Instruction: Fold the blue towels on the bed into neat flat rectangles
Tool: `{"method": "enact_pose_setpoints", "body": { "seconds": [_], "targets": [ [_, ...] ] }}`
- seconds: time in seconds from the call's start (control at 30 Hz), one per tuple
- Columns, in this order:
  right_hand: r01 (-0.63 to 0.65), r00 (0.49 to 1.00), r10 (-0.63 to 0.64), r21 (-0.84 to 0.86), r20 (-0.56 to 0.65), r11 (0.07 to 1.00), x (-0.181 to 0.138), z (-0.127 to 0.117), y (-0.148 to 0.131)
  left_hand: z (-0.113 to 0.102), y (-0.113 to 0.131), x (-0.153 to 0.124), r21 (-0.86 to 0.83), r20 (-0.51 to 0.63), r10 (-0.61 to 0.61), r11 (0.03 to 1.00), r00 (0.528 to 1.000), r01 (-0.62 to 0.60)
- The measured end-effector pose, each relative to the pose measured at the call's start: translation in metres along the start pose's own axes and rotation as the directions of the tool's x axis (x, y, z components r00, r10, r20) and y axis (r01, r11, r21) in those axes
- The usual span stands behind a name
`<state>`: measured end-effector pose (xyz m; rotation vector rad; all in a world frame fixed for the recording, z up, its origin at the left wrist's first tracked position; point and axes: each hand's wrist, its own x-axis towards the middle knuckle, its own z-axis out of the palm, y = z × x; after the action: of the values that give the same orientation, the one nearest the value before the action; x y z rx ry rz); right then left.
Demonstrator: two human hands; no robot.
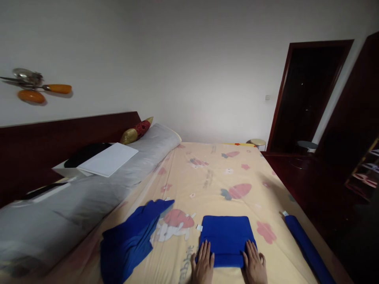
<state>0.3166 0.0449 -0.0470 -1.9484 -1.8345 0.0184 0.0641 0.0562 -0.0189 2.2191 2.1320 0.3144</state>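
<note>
A folded blue cloth (226, 234) with a white tag at its left edge lies flat on the bed, a thicker folded band along its near side. My left hand (203, 260) rests on its near left corner, fingers stretched out. At the near right corner lies my right hand (255, 262), its fingers also extended and pressing on the cloth. A crumpled blue cloth (133, 240) is spread loosely to the left. Over on the right, a long, narrow rolled or folded blue cloth (308, 248) with a white tag lies along the bed's edge.
The bed sheet (213, 205) is cream with rabbit and carrot prints. Along the headboard (68, 134) runs a long grey bolster (89, 201), with a white box (108, 159) on it and a red-gold cushion (137, 132) behind. Stools (307, 145) stand beyond the bed's right side.
</note>
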Motion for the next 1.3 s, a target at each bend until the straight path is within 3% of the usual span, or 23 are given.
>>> {"method": "enact_pose_setpoints", "body": {
  "seconds": [0.13,0.27,0.43,0.57,0.7,0.83,1.03,1.17,1.3],
  "targets": [
    [0.006,0.994,-0.011,0.047,0.106,0.999,0.003,-0.017,0.007,-0.003,-0.008,-0.005,0.06,-0.145,0.111,0.993,0.983,-0.104],
    [0.092,0.995,-0.094,0.044,0.036,0.995,-0.013,-0.029,0.03,0.011,-0.029,-0.023,0.142,-0.322,0.192,0.978,0.927,-0.153],
    [0.025,0.999,-0.025,0.009,-0.019,1.0,-0.051,-0.013,0.037,0.037,-0.036,-0.052,0.132,-0.368,0.157,0.985,0.916,-0.116],
    [0.006,1.0,-0.006,-0.005,-0.026,1.0,-0.053,-0.008,0.031,0.037,-0.035,-0.051,0.108,-0.325,0.166,0.985,0.931,-0.138],
    [0.003,0.998,-0.004,0.012,0.066,1.0,-0.029,-0.033,0.016,0.026,-0.032,-0.034,0.049,-0.268,0.129,0.992,0.955,-0.12],
    [-0.009,0.996,0.009,-0.004,0.093,1.0,-0.003,-0.056,-0.004,0.008,-0.022,-0.017,-0.042,-0.175,0.051,0.997,0.983,-0.059],
    [0.006,0.992,-0.006,-0.003,0.129,1.0,0.017,-0.059,-0.001,-0.025,-0.015,-0.002,-0.049,-0.133,0.087,0.994,0.987,-0.095],
    [0.042,0.989,-0.043,0.012,0.141,0.999,0.003,-0.058,0.011,-0.017,-0.029,-0.009,-0.026,-0.14,0.139,0.989,0.98,-0.144],
    [0.046,0.981,-0.048,0.015,0.19,0.999,-0.021,-0.052,0.026,0.001,-0.041,-0.031,0.03,-0.111,0.116,0.993,0.987,-0.113]
  ]
}}
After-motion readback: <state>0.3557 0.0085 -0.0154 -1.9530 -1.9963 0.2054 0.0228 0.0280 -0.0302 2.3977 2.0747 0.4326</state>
